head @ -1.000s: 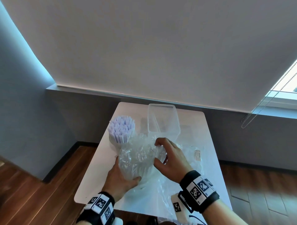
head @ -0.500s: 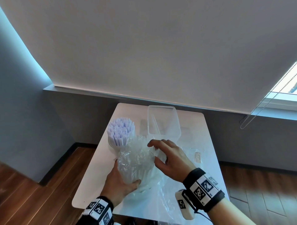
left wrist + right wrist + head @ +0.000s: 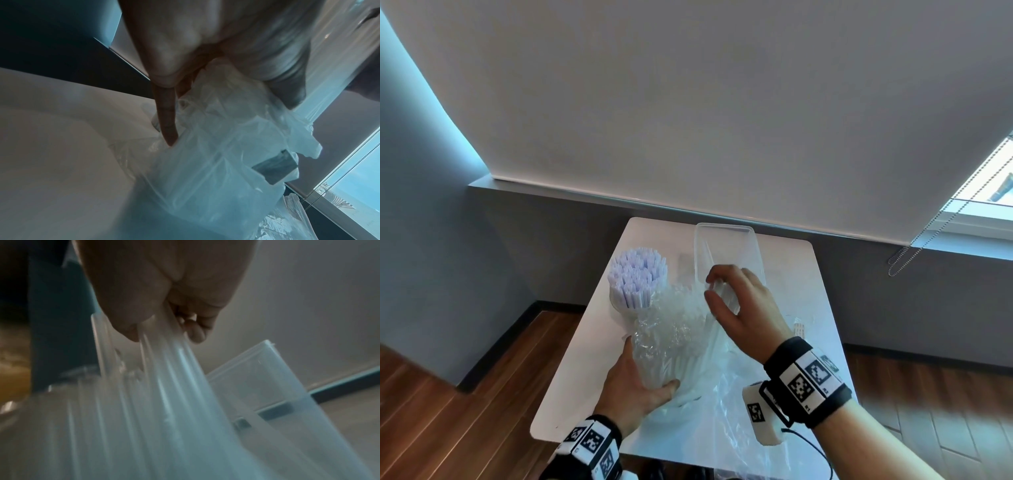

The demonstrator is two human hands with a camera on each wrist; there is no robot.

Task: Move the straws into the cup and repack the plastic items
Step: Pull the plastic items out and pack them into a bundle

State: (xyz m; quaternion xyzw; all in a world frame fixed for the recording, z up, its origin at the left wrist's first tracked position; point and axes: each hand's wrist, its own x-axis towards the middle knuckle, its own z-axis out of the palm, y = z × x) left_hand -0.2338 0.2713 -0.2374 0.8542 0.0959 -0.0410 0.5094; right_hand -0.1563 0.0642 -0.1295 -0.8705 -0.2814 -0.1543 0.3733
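A cup (image 3: 619, 303) packed with pale lilac straws (image 3: 637, 277) stands at the table's left. My left hand (image 3: 635, 385) grips the bottom of a crinkled clear bag (image 3: 671, 339) holding long clear straws, thumb in front and fingers behind it. In the left wrist view a finger (image 3: 166, 116) presses against the bag (image 3: 222, 146). My right hand (image 3: 714, 286) hovers above the bag's mouth and pinches a few clear straws (image 3: 724, 294) between thumb and fingers. The right wrist view shows those clear straws (image 3: 164, 356) fanning down from the fingertips (image 3: 195, 335).
A clear rectangular container (image 3: 726, 240) stands open at the back of the white table (image 3: 585, 359), just beyond my right hand. Loose plastic film (image 3: 739, 421) covers the near right part. A small paper label (image 3: 799, 329) lies at the right. The table's edges are close on both sides.
My right hand has lifted from the bag's top and moved back toward the container, drawing a few clear straws out. The left hand keeps its hold on the bag.
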